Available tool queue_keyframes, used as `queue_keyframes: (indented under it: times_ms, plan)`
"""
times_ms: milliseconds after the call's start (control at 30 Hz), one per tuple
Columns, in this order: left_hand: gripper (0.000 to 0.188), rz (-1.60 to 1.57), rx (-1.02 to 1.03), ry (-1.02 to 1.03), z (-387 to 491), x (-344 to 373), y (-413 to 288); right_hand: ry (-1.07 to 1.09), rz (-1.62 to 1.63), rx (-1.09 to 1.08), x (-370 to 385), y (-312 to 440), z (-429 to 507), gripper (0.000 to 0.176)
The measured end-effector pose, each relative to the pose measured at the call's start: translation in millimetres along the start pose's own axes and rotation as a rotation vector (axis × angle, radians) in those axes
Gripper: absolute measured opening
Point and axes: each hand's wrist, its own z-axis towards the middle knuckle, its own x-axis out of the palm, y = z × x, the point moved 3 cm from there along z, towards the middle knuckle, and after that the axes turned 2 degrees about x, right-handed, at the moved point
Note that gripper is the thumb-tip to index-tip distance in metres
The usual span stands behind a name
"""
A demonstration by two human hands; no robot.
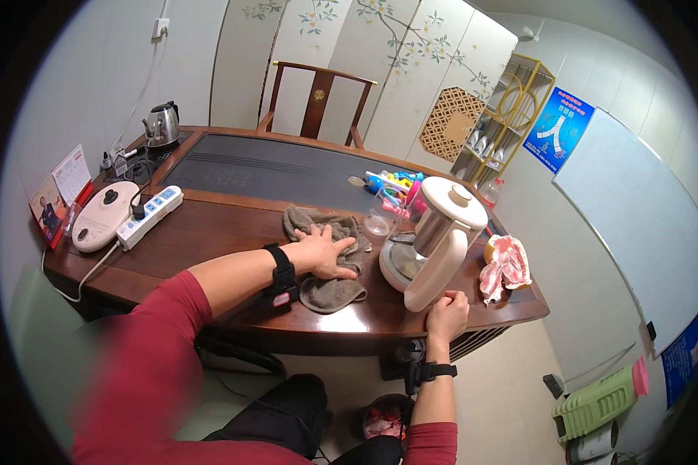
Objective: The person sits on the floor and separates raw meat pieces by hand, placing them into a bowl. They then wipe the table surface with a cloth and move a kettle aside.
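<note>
My left hand (321, 253) lies palm down on a crumpled grey-brown cloth (333, 295), fingers spread. The cloth rests near the front of a dark wooden desk (227, 224), with one folded flap towards me. At the desk's front edge my right hand (448, 317) is curled into a loose fist, just below the handle of a cream and glass electric kettle (442, 273). I see nothing held in that fist, though its palm side is hidden. The kettle stands upright, lid on, with a metal strainer inside.
Behind the kettle lie a clear plastic cup (378, 222) and colourful toys (398, 185). Peeled pomelo rind (505, 267) sits at the right. To the left are a power strip (151, 216), a kettle base (107, 216), a desk calendar (64, 195) and a steel kettle (163, 127). A waste bin (387, 415) stands below.
</note>
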Motion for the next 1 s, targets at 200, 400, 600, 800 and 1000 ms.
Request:
queue_keyframes:
  times_ms: [200, 400, 600, 800, 1000]
  plan:
    - [0.084, -0.024, -0.066, -0.026, 34.3, -8.3, 8.7, 0.01, 0.005, -0.021, -1.1, -1.1, 2.4, 0.011]
    - [0.081, -0.048, -0.172, -0.015, 41.6, -18.9, 50.0, 0.029, 0.007, 0.001, -1.8, -4.9, 7.9, 0.008]
    - [0.085, -0.026, -0.288, -0.043, -3.8, -21.4, 146.0, 0.025, 0.003, -0.002, -1.7, -8.0, 8.5, 0.008]
    - [0.082, -0.02, -0.401, -0.059, -106.5, -19.6, 208.4, 0.037, -0.003, 0.018, -3.3, -6.6, 7.3, 0.009]
    - [0.079, -0.028, -0.338, -0.125, -202.9, -8.4, 198.8, 0.049, -0.01, 0.032, -2.6, -7.1, 7.8, 0.009]
